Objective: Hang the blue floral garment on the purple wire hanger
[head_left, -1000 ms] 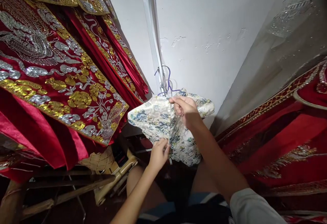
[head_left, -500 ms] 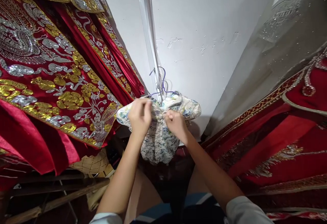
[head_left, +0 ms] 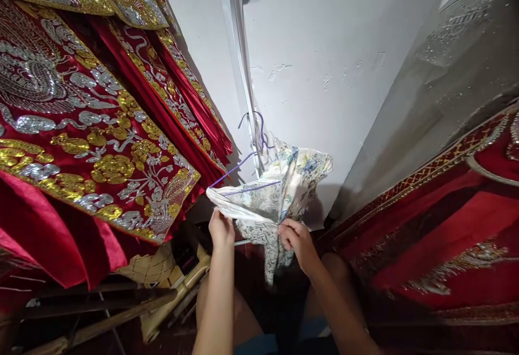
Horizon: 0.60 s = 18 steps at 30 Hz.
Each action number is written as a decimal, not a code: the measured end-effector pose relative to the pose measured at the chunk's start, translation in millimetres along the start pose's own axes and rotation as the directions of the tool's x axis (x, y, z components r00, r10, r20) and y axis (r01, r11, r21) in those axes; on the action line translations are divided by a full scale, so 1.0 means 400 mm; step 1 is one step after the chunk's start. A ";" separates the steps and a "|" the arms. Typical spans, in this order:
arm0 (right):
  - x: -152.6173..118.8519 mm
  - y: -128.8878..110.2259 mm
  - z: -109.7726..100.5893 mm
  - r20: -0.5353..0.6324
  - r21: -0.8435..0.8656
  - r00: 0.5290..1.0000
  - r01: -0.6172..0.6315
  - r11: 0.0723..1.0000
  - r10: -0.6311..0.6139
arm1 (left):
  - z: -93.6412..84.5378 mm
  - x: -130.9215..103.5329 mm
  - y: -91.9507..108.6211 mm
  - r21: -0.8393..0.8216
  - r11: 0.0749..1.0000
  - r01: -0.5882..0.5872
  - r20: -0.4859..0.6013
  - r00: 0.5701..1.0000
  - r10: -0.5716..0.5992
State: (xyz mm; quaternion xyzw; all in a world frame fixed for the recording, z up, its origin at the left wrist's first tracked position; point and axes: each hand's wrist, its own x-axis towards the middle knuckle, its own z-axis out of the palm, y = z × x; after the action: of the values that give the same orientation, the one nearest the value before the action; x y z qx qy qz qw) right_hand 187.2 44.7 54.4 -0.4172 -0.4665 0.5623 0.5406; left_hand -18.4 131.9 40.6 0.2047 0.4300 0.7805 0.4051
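Note:
A floral white-and-blue garment [head_left: 300, 174] hangs on a purple wire hanger [head_left: 239, 166], whose hook is by a white vertical strip on the wall. The garment's left side is pulled down, baring the hanger's left arm and part of its lower bar; the right shoulder remains over the hanger. My left hand [head_left: 221, 229] pinches the white edge near the hanger's left end. Lower at the middle, my right hand [head_left: 292, 238] grips the front edge of the garment with closed fingers.
Red cloth with gold and silver sequins [head_left: 113, 166] hangs at the left. More red beaded fabric [head_left: 441, 209] fills the lower right. A white wall [head_left: 316, 85] stands ahead, and wooden bars [head_left: 117, 317] lie low at the left.
Both hands have moved down, the left one slightly outward. The garment's front has spread apart and its left part has come off the hanger's arm, which now shows.

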 end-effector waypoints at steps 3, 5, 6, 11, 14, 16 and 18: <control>-0.012 -0.011 -0.060 -0.051 -0.031 0.999 0.016 0.999 -0.018 | 0.016 -0.056 -0.039 0.119 0.991 -0.069 0.039 0.997 0.065; -0.019 -0.022 -0.096 -0.028 -0.088 0.999 0.021 0.996 -0.024 | 0.030 -0.086 -0.035 0.279 0.948 -0.151 0.228 0.970 0.088; -0.022 -0.025 -0.109 -0.011 -0.123 1.000 0.019 0.992 -0.021 | 0.037 -0.098 -0.028 0.362 0.909 -0.208 0.348 0.934 0.075; -0.031 0.008 -0.141 0.087 -0.315 0.994 -0.040 0.948 0.071 | 0.059 -0.162 0.006 0.552 0.774 -0.311 0.634 0.759 -0.148; -0.032 0.036 -0.139 -0.029 -0.445 0.999 -0.026 0.895 0.015 | 0.072 -0.213 0.010 0.483 0.852 -0.203 0.649 0.736 -0.192; -0.032 0.040 -0.130 -0.046 -0.457 0.997 0.035 0.889 -0.062 | 0.090 -0.251 0.013 0.400 0.903 -0.158 0.669 0.723 -0.171; -0.028 0.032 -0.117 0.086 -0.365 0.994 0.090 0.927 -0.063 | 0.114 -0.285 0.020 0.360 0.914 -0.184 0.706 0.695 -0.138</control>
State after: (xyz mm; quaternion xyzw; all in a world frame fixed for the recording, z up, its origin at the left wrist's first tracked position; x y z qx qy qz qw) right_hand 230.5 37.3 31.3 -0.4719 -0.5988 0.4581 0.4569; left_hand 75.3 60.2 75.6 0.5774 0.3861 0.5368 0.4790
